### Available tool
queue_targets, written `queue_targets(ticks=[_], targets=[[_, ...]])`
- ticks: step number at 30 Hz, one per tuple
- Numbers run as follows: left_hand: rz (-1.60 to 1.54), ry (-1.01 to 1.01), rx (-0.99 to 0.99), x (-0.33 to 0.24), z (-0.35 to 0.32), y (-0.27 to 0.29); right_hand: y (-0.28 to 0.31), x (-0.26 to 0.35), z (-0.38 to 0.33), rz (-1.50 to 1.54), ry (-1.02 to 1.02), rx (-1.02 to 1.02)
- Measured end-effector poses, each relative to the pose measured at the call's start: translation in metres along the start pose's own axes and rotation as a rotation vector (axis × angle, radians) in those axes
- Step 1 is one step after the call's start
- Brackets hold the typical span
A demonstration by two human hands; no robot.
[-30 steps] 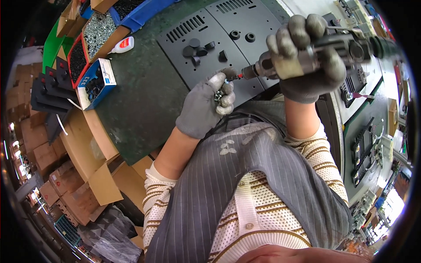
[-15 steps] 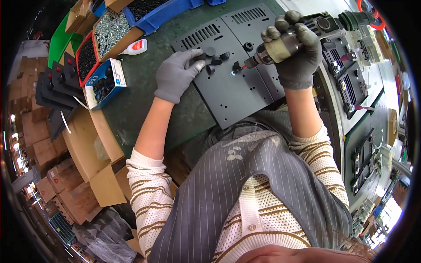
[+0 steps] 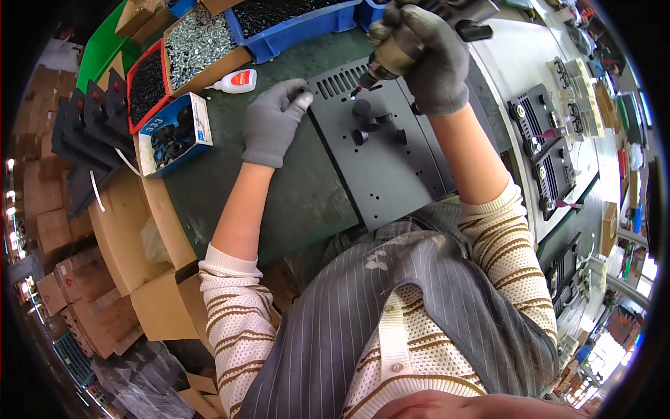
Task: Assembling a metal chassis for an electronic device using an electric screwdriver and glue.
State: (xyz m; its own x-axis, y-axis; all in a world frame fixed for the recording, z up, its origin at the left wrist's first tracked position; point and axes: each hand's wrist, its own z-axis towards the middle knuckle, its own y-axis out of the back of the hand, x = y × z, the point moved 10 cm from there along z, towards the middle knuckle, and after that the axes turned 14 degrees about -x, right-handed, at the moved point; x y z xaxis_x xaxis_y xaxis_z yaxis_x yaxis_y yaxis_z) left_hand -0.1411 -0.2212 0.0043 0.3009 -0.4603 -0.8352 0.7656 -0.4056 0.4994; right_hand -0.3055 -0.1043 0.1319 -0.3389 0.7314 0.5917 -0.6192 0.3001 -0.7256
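Note:
My right hand (image 3: 436, 63), in a dark grey glove, is wrapped round a power screwdriver (image 3: 394, 54). Its bit points down at the far, slotted end of a dark grey metal panel (image 3: 380, 178). At the panel's far left edge is my gloved left hand (image 3: 272, 126), thumb and forefinger drawn together. Whatever lies between those fingertips is dark and too small to make out. Several small black round caps (image 3: 360, 137) stand in a group on the panel, nearer to me than the bit. A second dark panel lies partly under my right forearm.
Left of the panel are a blue-and-white box of black parts (image 3: 174, 136), a red bin of black screws (image 3: 148, 87), a carton of silver screws (image 3: 199, 49) and a white glue bottle (image 3: 237, 82). A blue bin (image 3: 293, 31) stands behind. Slotted assemblies (image 3: 541, 150) lie on the right bench.
My right hand has carried the screwdriver away and left to the panel's slotted end. My left hand is now at the panel's edge, apart from the caps. The whole view has shifted somewhat.

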Motion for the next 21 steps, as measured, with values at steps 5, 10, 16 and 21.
queue_targets(ticks=[5,10,16,21], targets=[[-0.038,-0.06,0.05,-0.002,0.003,-0.013,-0.014,-0.027,0.004,-0.318,-0.157,-0.226],[0.155,-0.168,0.005,-0.007,0.007,-0.019,-0.023,-0.076,0.006,-0.427,-0.319,-0.107],[0.296,-0.216,-0.025,-0.008,0.009,-0.017,-0.03,-0.105,0.01,-0.556,-0.296,0.042],[0.341,-0.271,-0.05,-0.004,0.004,-0.019,-0.031,-0.11,0.004,-0.561,-0.374,0.082]])
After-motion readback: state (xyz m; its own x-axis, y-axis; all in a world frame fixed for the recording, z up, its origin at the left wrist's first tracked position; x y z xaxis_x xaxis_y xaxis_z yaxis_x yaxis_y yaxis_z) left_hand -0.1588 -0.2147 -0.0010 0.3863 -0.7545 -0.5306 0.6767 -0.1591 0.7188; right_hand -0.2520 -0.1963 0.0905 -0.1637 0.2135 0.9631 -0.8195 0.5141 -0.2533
